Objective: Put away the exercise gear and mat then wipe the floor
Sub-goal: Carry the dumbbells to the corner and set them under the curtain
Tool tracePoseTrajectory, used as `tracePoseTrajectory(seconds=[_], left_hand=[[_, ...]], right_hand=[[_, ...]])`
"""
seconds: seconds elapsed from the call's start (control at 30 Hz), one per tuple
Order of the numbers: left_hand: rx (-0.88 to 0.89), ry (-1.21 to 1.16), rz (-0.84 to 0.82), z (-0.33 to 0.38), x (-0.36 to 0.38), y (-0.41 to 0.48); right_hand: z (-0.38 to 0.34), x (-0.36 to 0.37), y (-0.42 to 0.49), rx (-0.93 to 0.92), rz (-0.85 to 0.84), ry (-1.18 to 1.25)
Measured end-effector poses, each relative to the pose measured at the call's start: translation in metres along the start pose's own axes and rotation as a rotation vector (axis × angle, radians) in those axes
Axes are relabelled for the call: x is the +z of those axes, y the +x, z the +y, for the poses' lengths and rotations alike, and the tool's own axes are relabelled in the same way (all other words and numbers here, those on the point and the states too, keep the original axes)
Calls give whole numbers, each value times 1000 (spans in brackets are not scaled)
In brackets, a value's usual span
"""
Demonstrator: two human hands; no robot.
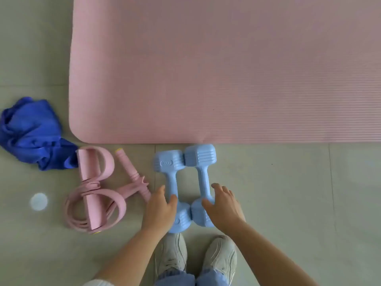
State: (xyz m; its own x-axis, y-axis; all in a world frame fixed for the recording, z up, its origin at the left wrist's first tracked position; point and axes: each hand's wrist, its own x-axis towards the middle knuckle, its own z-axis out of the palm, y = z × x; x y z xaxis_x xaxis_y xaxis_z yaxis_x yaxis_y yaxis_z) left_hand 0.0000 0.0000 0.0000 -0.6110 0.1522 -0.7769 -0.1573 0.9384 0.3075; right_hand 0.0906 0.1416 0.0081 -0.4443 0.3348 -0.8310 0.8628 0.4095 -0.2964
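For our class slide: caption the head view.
Left hand and right hand grasp two blue dumbbells beside the pink mat.

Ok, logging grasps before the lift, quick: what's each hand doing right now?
Left hand: grips the left dumbbell by its handle.
Right hand: touches the right dumbbell, fingers spread; grip cannot be told.

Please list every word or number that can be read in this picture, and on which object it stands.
"2KG": in an oval on the far head of the left dumbbell.
A mark on its near head, partly under the left hand, is unreadable.
Nothing else bears text.
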Motion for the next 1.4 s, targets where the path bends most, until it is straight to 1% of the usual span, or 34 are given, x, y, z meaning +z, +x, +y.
tracePoseTrajectory(seconds=[0.1,0.17,0.27,0.33,0.37,0.53,0.63,0.77,0.93,1.07,1.23,1.4], left_hand=[[30,-67,81,-8,21,33],[-3,-110,64,-7,30,50],[-66,-202,55,-3,37,63],[-85,-221,26,-2,37,68],[-89,-227,10,-1,36,67],[-82,-257,-53,15,12,33],[-78,-283,-96,41,-13,-9],[-40,-295,-125,100,-62,-86],[33,-327,-185,182,-123,-208],[114,-316,-209,242,-150,-298],[200,-248,-255,311,-138,-391],[268,-150,-332,386,-83,-462]], right_hand=[[4,15,36,13,41,38],[4,22,54,50,16,116],[6,28,74,104,-56,393],[5,28,80,131,-140,548],[6,28,80,137,-161,587],[12,3,50,169,-132,626],[12,-31,3,200,-125,669],[-1,-97,-79,201,-64,749],[-14,-189,-210,216,18,866],[-2,-251,-311,219,90,942],[48,-303,-412,252,199,1073],[144,-357,-479,263,249,1210]])
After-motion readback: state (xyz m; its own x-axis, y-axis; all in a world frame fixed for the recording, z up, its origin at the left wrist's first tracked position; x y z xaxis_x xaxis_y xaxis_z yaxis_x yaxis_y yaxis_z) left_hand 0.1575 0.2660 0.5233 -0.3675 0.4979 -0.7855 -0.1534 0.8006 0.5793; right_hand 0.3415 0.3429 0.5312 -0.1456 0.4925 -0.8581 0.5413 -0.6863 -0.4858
